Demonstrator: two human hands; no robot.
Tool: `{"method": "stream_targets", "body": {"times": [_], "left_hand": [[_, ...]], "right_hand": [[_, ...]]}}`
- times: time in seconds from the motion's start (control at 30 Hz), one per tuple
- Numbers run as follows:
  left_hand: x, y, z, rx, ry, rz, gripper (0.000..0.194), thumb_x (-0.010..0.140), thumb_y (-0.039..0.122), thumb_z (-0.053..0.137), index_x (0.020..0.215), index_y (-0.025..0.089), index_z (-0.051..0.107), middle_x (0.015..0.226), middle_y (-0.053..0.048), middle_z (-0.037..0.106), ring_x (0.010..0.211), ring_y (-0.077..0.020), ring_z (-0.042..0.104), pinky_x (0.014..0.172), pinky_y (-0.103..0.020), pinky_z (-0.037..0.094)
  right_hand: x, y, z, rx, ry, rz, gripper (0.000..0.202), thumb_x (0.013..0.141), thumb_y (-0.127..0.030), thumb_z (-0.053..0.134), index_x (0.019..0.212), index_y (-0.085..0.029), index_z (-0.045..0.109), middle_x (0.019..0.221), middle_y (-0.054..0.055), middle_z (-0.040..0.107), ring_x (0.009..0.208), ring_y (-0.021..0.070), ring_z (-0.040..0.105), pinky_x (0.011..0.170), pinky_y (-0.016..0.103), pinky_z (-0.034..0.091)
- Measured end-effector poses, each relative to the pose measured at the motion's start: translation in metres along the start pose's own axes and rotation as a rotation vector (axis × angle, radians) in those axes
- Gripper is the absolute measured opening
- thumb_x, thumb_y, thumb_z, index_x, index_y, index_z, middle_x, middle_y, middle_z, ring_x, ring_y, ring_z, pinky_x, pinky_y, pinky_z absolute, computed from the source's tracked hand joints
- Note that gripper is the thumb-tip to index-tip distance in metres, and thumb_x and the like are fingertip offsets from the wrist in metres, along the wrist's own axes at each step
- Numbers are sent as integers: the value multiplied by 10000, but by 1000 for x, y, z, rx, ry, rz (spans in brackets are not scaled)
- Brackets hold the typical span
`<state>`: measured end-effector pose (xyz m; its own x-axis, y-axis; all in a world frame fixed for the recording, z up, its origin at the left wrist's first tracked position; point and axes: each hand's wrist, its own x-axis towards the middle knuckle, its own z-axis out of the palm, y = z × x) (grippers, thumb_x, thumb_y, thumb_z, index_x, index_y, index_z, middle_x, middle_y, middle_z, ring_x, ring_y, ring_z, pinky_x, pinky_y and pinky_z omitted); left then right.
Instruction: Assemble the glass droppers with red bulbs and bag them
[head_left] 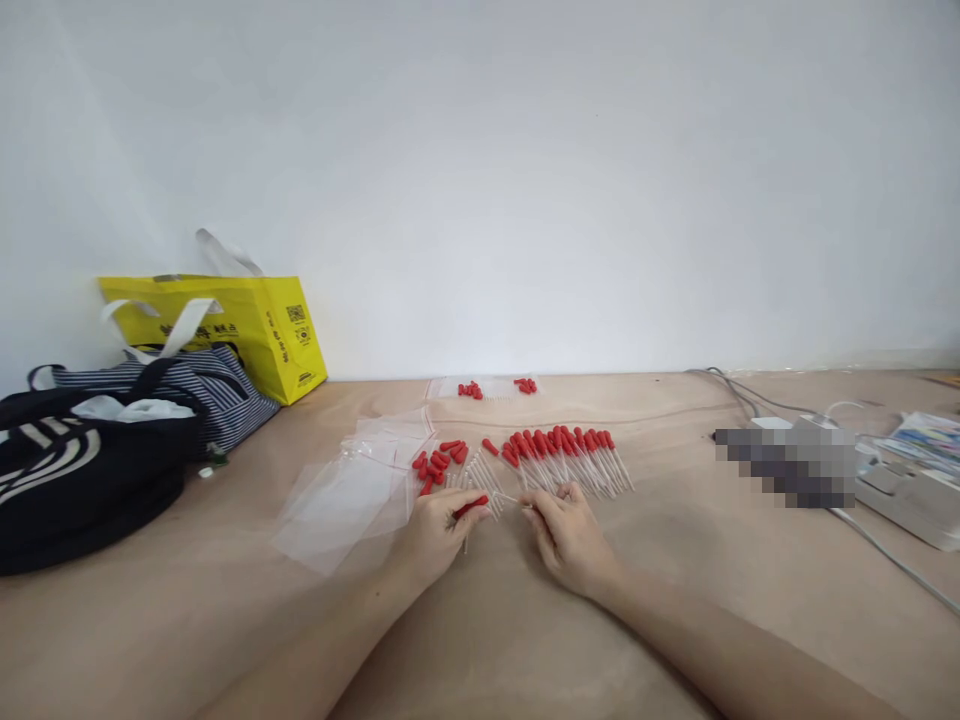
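Note:
My left hand point(433, 530) is closed on a red rubber dropper bulb point(474, 506), pinched between thumb and fingers. Facing it, my right hand point(568, 535) grips a thin clear dropper tube point(508, 498), whose free end points left, close to the bulb. Whether tube and bulb touch, I cannot tell. Just beyond the hands lie several bare tubes point(480, 470) and a small heap of loose red bulbs point(436, 466). To their right, a row of droppers point(574, 460) with red bulbs on their tubes is laid out side by side.
Clear plastic bags point(337, 500) lie left of the hands. Another bag point(499, 388) with red bulbs rests by the wall. A yellow bag point(289, 340), a striped bag point(232, 395) and a black bag point(90, 470) stand at left. Cables and a power strip point(911, 500) lie at right.

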<state>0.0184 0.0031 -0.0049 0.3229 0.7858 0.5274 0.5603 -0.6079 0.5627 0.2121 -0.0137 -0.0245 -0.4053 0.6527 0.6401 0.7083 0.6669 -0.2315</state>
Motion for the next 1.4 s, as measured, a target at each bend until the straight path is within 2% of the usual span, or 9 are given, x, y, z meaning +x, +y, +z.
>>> {"method": "stream_targets", "body": {"times": [0.23,0.43,0.73,0.87,1.0,1.1,1.4], "left_hand": [[1,5,-1,-19,0,25,172,768,265,536,843,188,671,758,-35,688,677,-159,622,638,-265,491],[0,4,0,-22,-6,19,166,777,267,534,847,194,666,757,-26,682,664,-152,615,617,-253,483],[-5,2,2,29,-41,48,189,812,262,473,836,194,647,712,-24,641,642,-141,574,595,-238,446],[-7,3,3,68,-110,60,189,817,245,449,800,194,631,695,-18,623,635,-138,558,588,-232,426],[-9,4,3,122,-183,104,194,826,248,434,797,198,618,715,-23,625,679,-154,555,635,-259,415],[-9,5,2,195,-207,191,203,833,243,430,757,199,614,700,-20,630,678,-161,544,734,-320,375],[-10,5,1,255,-184,254,165,828,217,446,742,205,586,695,-4,628,698,-154,536,866,-388,257]], "right_hand": [[0,-2,-2,14,-47,-36,185,851,-130,315,908,-187,482,746,-5,622,579,105,500,676,274,240],[1,-4,-2,11,-22,32,181,862,-156,308,889,-176,486,664,-20,594,547,105,474,664,270,241],[-1,-1,-2,10,-113,7,275,788,-80,352,938,-210,543,676,-14,620,550,107,472,626,273,206],[0,4,-4,-66,-132,-60,300,750,-72,382,938,-214,566,660,-4,611,546,107,456,607,281,182],[3,10,-8,-103,-159,-166,320,687,-40,384,880,-202,580,645,0,594,531,106,419,607,291,171],[4,11,-12,-109,-181,-217,314,676,-40,378,863,-197,575,628,-4,582,518,103,399,619,297,169],[6,6,-21,-94,-274,-179,274,633,-38,386,783,-195,552,659,-7,606,506,99,397,626,289,168]]}}
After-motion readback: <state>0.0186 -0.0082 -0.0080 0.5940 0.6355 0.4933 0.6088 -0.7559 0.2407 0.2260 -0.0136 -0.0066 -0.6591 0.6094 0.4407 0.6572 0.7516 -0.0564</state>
